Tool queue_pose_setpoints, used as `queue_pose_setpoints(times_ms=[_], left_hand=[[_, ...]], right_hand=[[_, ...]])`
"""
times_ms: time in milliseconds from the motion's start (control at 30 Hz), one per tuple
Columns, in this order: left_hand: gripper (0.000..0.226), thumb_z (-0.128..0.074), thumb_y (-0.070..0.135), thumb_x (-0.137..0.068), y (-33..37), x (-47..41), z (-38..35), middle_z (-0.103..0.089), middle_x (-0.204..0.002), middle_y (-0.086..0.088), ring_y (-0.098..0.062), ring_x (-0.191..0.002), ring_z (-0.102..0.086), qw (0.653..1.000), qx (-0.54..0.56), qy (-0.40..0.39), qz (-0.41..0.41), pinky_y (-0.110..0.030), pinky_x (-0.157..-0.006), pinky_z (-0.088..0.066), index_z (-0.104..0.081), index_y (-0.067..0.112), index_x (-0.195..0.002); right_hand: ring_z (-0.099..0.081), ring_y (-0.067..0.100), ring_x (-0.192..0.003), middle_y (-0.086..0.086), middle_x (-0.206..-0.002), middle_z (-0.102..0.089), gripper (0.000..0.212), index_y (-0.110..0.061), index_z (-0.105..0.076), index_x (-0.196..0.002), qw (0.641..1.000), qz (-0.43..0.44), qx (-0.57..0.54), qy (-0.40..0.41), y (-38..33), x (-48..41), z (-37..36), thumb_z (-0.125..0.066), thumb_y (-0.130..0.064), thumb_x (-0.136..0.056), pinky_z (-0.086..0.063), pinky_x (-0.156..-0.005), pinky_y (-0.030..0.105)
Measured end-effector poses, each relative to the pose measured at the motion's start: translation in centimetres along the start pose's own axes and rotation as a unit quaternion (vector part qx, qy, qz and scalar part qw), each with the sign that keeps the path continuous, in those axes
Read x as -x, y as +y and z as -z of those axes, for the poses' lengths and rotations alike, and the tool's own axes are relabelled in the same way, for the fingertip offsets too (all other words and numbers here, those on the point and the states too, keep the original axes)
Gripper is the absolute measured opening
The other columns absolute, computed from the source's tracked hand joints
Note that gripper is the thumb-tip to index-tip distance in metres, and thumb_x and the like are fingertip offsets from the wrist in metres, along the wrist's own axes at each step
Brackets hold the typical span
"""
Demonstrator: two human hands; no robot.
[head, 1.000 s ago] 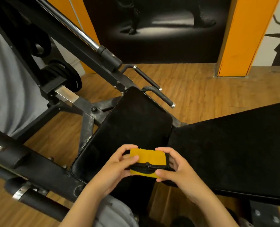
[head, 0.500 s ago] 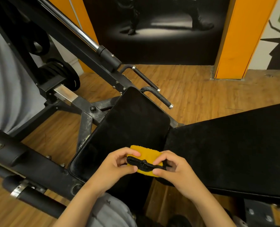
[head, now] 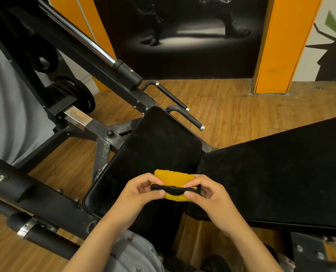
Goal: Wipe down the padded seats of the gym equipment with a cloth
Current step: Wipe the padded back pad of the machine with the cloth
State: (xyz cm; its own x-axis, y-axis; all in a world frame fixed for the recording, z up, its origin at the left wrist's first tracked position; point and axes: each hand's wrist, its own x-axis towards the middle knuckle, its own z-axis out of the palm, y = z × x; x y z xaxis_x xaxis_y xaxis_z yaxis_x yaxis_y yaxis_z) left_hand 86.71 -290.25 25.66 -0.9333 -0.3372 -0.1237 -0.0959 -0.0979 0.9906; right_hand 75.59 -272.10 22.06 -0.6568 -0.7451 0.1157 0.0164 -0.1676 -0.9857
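Here the glossy padded seat lies just beyond and below both hands. The left hand and right hand each pinch one end of the yellow cloth, held crosswise over the seat's near end, a black band stretched along it

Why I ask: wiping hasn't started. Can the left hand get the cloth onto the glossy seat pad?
Likely yes: the left hand pinches the yellow cloth over the near end of the seat pad, nothing between them, though the right hand grips it.
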Motion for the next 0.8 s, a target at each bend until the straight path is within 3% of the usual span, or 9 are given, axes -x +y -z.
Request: queue_pose_setpoints(times_ms=[133,267,333,433,533,667,800], left_hand=[[0.029,-0.085,0.014,-0.061,0.1,0.0,0.3,-0.067,-0.1,-0.013,-0.024,-0.096,-0.065,0.995,0.089,-0.028,0.042,-0.031,-0.085,-0.055,-0.07,0.01,-0.085],[0.03,-0.079,0.021,-0.069,0.2,-0.1,0.4,-0.066,-0.099,-0.019,-0.027,-0.094,-0.065,0.991,0.115,-0.023,0.07,-0.032,-0.084,-0.056,-0.071,0.003,-0.092],[0.029,-0.078,0.024,-0.071,-0.1,-0.3,0.4,-0.068,-0.097,-0.015,-0.026,-0.093,-0.066,0.996,0.056,-0.003,0.064,-0.033,-0.083,-0.056,-0.073,0.004,-0.091],[0.019,-0.077,0.004,-0.075,-0.9,-0.8,0.8,-0.071,-0.097,-0.008,-0.022,-0.092,-0.069,0.997,-0.036,0.036,0.062,-0.029,-0.076,-0.058,-0.072,0.007,-0.093],[0.035,-0.068,-0.013,-0.078,-2.1,-1.8,1.7,-0.07,-0.102,-0.006,-0.019,-0.091,-0.068,0.988,-0.132,0.031,0.073,-0.024,-0.075,-0.055,-0.072,0.014,-0.101],[0.039,-0.066,-0.012,-0.08,-4.6,-3.6,3.9,-0.066,-0.109,-0.008,-0.017,-0.088,-0.067,0.974,-0.201,0.0,0.107,-0.022,-0.075,-0.054,-0.071,0.016,-0.106],[0.017,-0.065,0.002,-0.088,-7.8,-5.7,7.3,-0.068,-0.098,-0.012,-0.015,-0.083,-0.064,0.951,-0.286,0.027,0.111,-0.022,-0.064,-0.054,-0.074,0.015,-0.094]], right_hand=[[-0.055,0.007,-0.115,-0.006,-0.122,-0.054,0.012,-0.031,-0.074,-0.082,0.999,-0.015,-0.01,-0.05,-0.4,0.2,0.3,-0.074,-0.023,-0.073,-0.047,-0.091,0.022],[-0.054,0.004,-0.114,-0.015,-0.115,-0.057,0.015,-0.025,-0.076,-0.079,0.998,-0.041,0.01,-0.041,-0.1,0.3,0.2,-0.074,-0.036,-0.07,-0.047,-0.093,0.023],[-0.057,0.007,-0.109,-0.01,-0.108,-0.062,0.023,-0.018,-0.076,-0.082,0.998,-0.052,0.022,-0.013,0.6,0.0,0.0,-0.07,-0.038,-0.073,-0.048,-0.091,0.023],[-0.061,0.012,-0.105,-0.004,-0.104,-0.065,0.013,-0.02,-0.069,-0.097,0.998,-0.057,0.009,0.022,2.3,-0.6,-0.6,-0.069,-0.015,-0.085,-0.052,-0.085,0.025],[-0.064,0.018,-0.1,0.008,-0.108,-0.063,0.034,-0.019,-0.054,-0.107,0.984,-0.141,-0.087,0.07,4.6,-1.7,-1.1,-0.066,0.002,-0.084,-0.053,-0.075,0.025],[-0.065,0.023,-0.096,0.013,-0.109,-0.065,0.039,-0.021,-0.051,-0.104,0.944,-0.262,-0.145,0.136,9.7,-3.7,-3.3,-0.067,0.006,-0.081,-0.052,-0.074,0.026],[-0.062,0.017,-0.082,0.015,-0.1,-0.062,0.042,-0.021,-0.046,-0.096,0.937,-0.259,-0.122,0.199,15.1,-5.1,-7.4,-0.067,0.012,-0.078,-0.05,-0.067,0.018]])
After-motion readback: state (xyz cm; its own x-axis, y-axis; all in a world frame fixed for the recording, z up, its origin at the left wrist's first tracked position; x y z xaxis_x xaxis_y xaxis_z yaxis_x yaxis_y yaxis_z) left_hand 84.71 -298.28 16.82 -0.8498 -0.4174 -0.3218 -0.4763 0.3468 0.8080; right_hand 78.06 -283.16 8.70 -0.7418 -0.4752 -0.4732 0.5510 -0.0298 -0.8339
